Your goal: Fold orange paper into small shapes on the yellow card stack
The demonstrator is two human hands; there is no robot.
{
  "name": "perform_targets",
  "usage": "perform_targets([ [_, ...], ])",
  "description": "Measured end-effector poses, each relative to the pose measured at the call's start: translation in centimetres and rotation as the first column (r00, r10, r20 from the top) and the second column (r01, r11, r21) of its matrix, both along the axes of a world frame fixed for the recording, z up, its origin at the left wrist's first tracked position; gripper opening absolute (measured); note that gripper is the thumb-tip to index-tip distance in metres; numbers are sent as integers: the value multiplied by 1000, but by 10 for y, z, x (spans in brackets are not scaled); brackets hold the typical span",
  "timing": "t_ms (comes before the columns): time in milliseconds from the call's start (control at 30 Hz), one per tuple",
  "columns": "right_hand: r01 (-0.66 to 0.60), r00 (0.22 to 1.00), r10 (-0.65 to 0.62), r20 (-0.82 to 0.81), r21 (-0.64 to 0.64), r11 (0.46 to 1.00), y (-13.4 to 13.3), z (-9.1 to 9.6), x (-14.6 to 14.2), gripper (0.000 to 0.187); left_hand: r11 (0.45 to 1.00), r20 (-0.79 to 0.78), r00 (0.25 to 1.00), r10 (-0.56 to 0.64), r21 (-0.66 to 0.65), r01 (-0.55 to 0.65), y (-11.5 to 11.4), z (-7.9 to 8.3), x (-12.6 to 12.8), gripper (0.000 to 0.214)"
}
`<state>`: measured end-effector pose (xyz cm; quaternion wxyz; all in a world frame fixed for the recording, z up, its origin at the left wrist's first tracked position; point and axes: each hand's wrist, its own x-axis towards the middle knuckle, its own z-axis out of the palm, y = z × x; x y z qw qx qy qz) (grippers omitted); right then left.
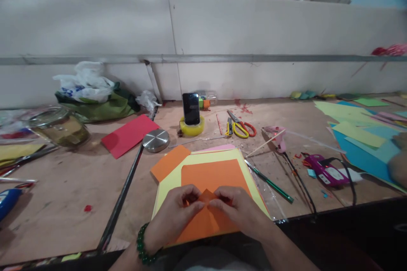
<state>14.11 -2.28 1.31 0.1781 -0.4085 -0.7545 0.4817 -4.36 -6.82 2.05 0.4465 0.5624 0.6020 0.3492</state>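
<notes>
Paper piece (pixel 207 196), orange, peaked at top, lies between our left hand (pixel 174 208) and right hand (pixel 238 207); we pinch one side in each, over larger orange sheet (pixel 216 173) on yellow paper (pixel 170 181).

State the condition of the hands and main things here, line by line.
Small orange paper: folded, peaked at the top
Left hand: pinching it
Right hand: pinching it too
Phone: upright in yellow tape roll
Scissors: open or shut unclear
White plastic bag: crumpled
Red paper: lying flat
Purple glue gun: lying down
</notes>
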Motion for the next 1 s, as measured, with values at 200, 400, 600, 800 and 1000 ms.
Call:
perform_targets([
  [200,17,1000,-18,17,40,999,-1,1,-2,32,999,-69,998,1,53,3,-1,3,2,27],
  [400,24,998,-28,50,87,996,-2,3,-3,31,995,-103,995,-12,95,22,-4,-1,1,30],
  [600,15,999,-19,49,90,996,-3,6,-3,32,993,-134,991,-16,111,31,-6,3,1,30],
  [800,16,999,-21,45,109,994,-3,5,-3,29,991,-161,987,1,129,20,-7,6,2,30],
  [1000,14,998,-29,64,228,974,5,15,-3,25,984,-314,949,-29,157,82,2,13,-1,27],
])
